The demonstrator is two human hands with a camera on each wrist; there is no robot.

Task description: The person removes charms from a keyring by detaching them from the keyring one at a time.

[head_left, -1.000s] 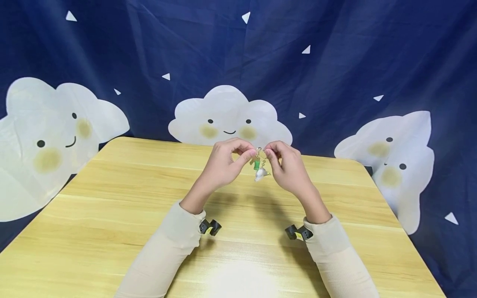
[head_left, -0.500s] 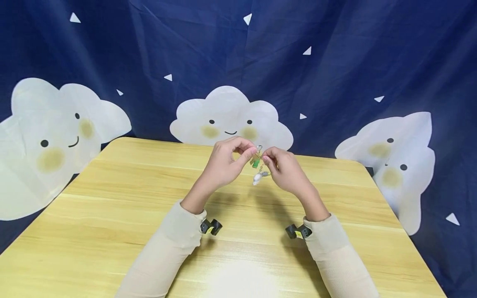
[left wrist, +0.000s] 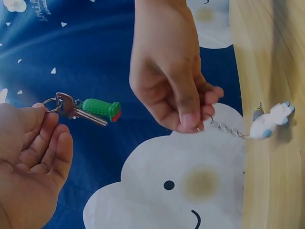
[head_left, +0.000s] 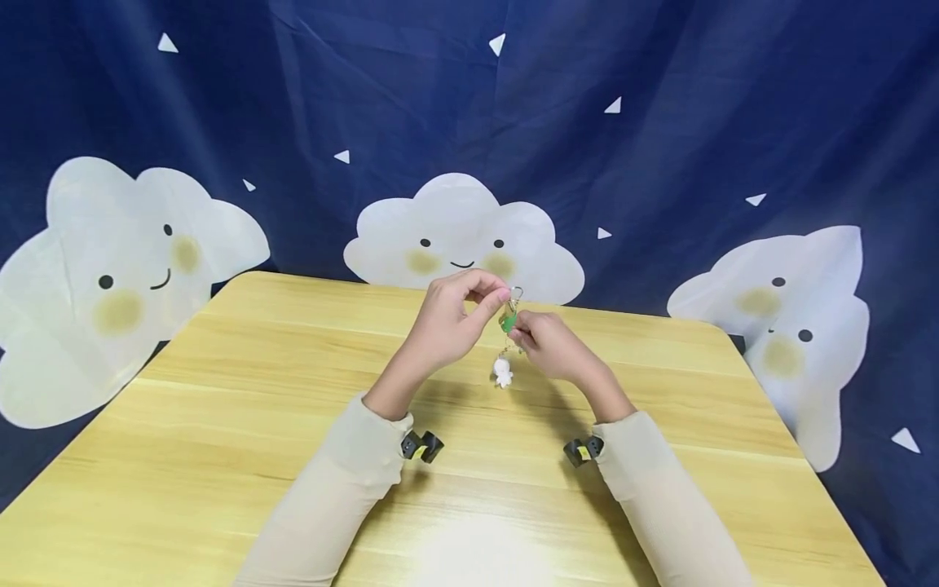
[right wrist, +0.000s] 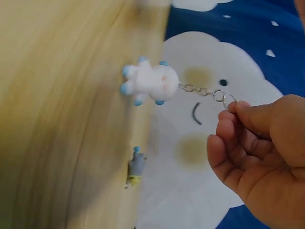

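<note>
Metal key [left wrist: 76, 110] and green charm [left wrist: 96, 106], on a ring [left wrist: 49, 98] pinched in the left hand [head_left: 456, 322] above the table [head_left: 220, 456]. White figure [right wrist: 155, 82], one, on a chain [right wrist: 203, 91] pinched at its upper end by the right hand [head_left: 557, 346]. Handling, advised: firm fingertip pinches, hands apart, chain clear of key.

- White figurine [right wrist: 152, 82] — pale blue tips on limbs and head
- Silver chain [right wrist: 203, 91]
- Grey charm [right wrist: 137, 165], light blue tip, yellow at the other end
- Ribbed green charm [left wrist: 97, 107], red at one end
- Key [left wrist: 68, 106] in coppery and silvery tones
- Table [head_left: 242, 408], honey-yellow, streaked wood grain
- Navy curtain [head_left: 411, 98], scattered white triangles [head_left: 167, 44], white clouds [head_left: 462, 216] — yellow-cheeked, black-eyed
- Cream sleeves [head_left: 323, 497]; black wrist cameras [head_left: 575, 453], yellow patch
</note>
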